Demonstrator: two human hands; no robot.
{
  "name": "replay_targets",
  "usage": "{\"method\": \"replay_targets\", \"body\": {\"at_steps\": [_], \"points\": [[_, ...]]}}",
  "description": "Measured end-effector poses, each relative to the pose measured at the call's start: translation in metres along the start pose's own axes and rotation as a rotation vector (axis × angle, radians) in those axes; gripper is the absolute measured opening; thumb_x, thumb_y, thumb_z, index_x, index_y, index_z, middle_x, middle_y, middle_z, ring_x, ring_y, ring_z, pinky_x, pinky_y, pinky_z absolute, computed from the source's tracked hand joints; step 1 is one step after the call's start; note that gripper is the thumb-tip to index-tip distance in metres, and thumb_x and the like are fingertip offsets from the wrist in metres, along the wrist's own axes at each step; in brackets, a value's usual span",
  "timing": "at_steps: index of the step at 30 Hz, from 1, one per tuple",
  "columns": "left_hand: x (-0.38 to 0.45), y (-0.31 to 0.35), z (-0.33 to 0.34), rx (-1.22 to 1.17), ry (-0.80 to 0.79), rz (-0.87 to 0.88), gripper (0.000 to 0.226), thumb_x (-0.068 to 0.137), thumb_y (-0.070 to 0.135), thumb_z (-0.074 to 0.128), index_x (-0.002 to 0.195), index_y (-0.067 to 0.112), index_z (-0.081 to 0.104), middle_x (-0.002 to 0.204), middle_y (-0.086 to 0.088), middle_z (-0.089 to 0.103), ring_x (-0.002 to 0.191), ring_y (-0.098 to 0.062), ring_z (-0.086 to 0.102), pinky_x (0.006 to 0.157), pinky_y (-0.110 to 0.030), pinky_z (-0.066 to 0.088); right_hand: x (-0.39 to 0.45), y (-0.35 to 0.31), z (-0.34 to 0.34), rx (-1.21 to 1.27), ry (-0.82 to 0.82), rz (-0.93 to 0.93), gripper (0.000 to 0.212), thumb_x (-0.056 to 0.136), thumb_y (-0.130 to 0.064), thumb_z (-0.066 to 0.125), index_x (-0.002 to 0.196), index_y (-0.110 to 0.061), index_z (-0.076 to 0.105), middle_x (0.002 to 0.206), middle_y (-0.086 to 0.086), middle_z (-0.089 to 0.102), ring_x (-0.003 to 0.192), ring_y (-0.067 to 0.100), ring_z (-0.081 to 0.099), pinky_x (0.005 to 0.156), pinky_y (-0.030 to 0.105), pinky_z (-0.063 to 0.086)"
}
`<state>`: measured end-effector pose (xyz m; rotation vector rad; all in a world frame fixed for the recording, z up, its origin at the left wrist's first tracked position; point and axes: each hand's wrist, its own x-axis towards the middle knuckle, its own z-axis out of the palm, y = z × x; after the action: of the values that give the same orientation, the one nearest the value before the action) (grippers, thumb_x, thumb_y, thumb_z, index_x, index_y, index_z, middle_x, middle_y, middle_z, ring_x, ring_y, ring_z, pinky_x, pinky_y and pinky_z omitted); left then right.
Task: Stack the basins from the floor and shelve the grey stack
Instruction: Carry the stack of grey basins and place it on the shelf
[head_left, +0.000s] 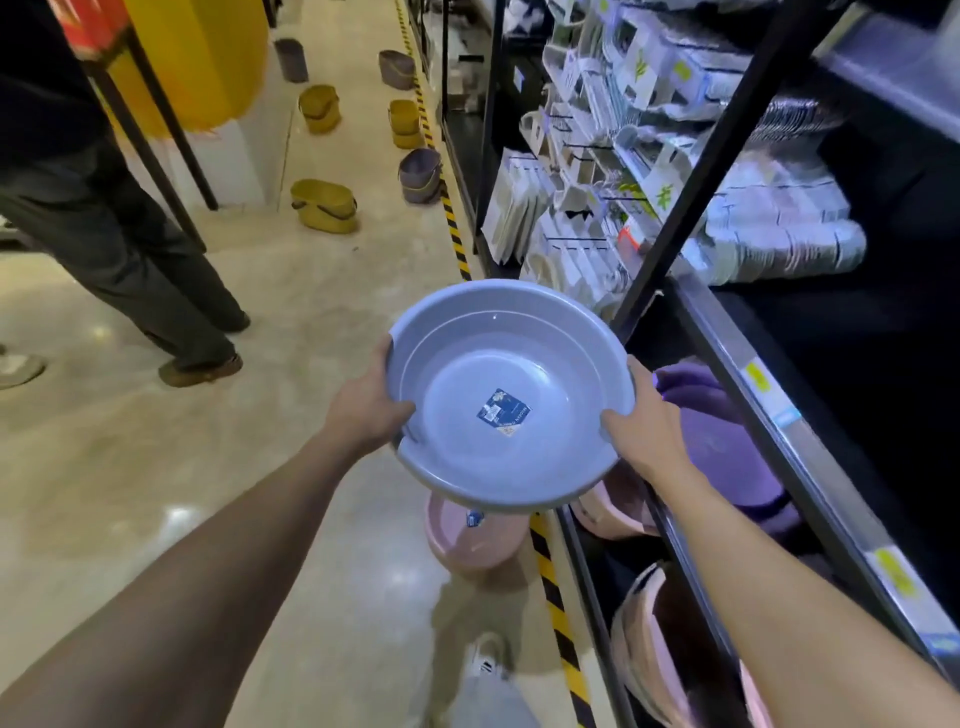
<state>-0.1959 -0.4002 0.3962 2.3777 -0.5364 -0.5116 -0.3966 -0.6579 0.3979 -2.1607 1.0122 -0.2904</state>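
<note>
I hold a grey basin (467, 457) in the air at mid-frame, mouth towards me, a blue label stuck on its bottom. My left hand (371, 410) grips its left rim and my right hand (641, 426) grips its right rim. Whether more basins are nested under it I cannot tell. Directly below it a pink basin (470, 540) sits on the floor. The dark metal shelf (748, 364) stands just to the right, with purple basins (727, 447) and pink basins (618, 504) on its low level.
A person in dark trousers (130, 270) stands on the floor at left. Yellow baskets (324, 205) and grey baskets (420, 175) lie along the aisle. Yellow-black tape (553, 587) marks the floor beside the shelf. More pink basins (654, 649) sit at the bottom right.
</note>
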Motion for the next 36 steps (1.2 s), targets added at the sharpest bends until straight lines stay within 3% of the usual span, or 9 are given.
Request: {"method": "replay_targets", "body": {"at_steps": [2,7,11,16,20,23,26,31,36], "points": [[0.017,-0.004,0.01,-0.032,0.013,-0.005,0.093,0.072,0.016,0.063,0.153,0.034,0.019,0.112,-0.009,0.065,0.088,-0.038,0.067,0.075,-0.048,0.059,0.019,0.008,0.014,0.007,-0.003,-0.001,0.076,0.072,-0.015,0.054,0.137,-0.049,0.036,0.092,-0.006,0.057,0.074,0.017,0.052,0.054,0.025,0.035],[0.059,-0.034,0.045,-0.063,0.011,0.044,0.095,0.066,0.022,0.065,0.152,0.028,0.024,0.131,-0.003,0.058,0.111,-0.033,0.06,0.091,-0.046,0.052,0.055,0.048,0.065,0.075,-0.022,0.052,0.079,0.071,-0.015,0.054,0.138,-0.051,0.035,0.109,-0.008,0.06,0.092,0.023,0.058,0.063,0.03,0.044],[0.091,-0.079,0.092,-0.02,-0.028,-0.028,0.095,0.064,0.025,0.059,0.15,0.03,0.019,0.11,-0.011,0.064,0.092,-0.036,0.063,0.086,-0.041,0.052,0.076,0.092,0.116,0.067,-0.079,0.073,0.078,0.073,-0.018,0.057,0.139,-0.052,0.033,0.115,-0.008,0.063,0.102,0.026,0.061,0.087,0.044,0.052],[0.145,-0.161,0.188,-0.006,-0.09,-0.053,0.096,0.076,0.015,0.061,0.155,0.031,0.009,0.095,-0.01,0.068,0.079,-0.037,0.066,0.075,-0.038,0.052,0.103,0.17,0.204,0.017,-0.053,0.127,0.078,0.069,-0.031,0.052,0.134,-0.066,0.027,0.104,-0.012,0.062,0.09,0.024,0.05,0.079,0.039,0.042],[0.185,-0.231,0.27,0.04,-0.072,-0.08,0.096,0.078,0.015,0.063,0.156,0.034,0.01,0.109,-0.009,0.066,0.087,-0.035,0.062,0.075,-0.035,0.045,0.113,0.241,0.284,0.075,-0.022,0.066,0.071,0.071,-0.012,0.054,0.134,-0.042,0.043,0.102,-0.029,0.058,0.09,0.009,0.051,0.071,0.021,0.046],[0.209,-0.285,0.334,0.067,-0.052,-0.074,0.097,0.075,0.02,0.062,0.155,0.036,0.01,0.109,-0.008,0.068,0.075,-0.029,0.054,0.071,-0.032,0.041,0.126,0.297,0.343,0.047,-0.037,0.054,0.067,0.072,-0.007,0.056,0.132,-0.036,0.044,0.106,-0.018,0.061,0.094,0.02,0.059,0.073,0.033,0.046],[0.224,-0.337,0.394,0.102,-0.064,-0.067,0.097,0.069,0.028,0.057,0.154,0.036,0.01,0.101,-0.008,0.069,0.069,-0.03,0.053,0.067,-0.032,0.04,0.134,0.355,0.396,0.009,-0.031,0.056,0.065,0.071,-0.021,0.053,0.132,-0.041,0.042,0.107,-0.012,0.062,0.093,0.02,0.06,0.072,0.032,0.044],[0.241,-0.403,0.472,0.176,-0.1,-0.094,0.095,0.076,0.022,0.062,0.152,0.038,0.008,0.098,-0.01,0.069,0.075,-0.035,0.062,0.07,-0.035,0.048,0.135,0.437,0.47,-0.1,-0.053,0.162,0.075,0.076,-0.014,0.055,0.141,-0.044,0.033,0.115,-0.001,0.061,0.107,0.036,0.052,0.086,0.044,0.047],[0.251,-0.44,0.521,0.254,-0.116,-0.034,0.093,0.08,0.023,0.06,0.155,0.032,0.005,0.082,-0.011,0.068,0.064,-0.032,0.056,0.063,-0.036,0.048,0.133,0.488,0.511,-0.091,-0.07,0.22,0.074,0.075,-0.02,0.055,0.14,-0.046,0.03,0.105,0.009,0.063,0.091,0.037,0.058,0.084,0.05,0.052]]}}
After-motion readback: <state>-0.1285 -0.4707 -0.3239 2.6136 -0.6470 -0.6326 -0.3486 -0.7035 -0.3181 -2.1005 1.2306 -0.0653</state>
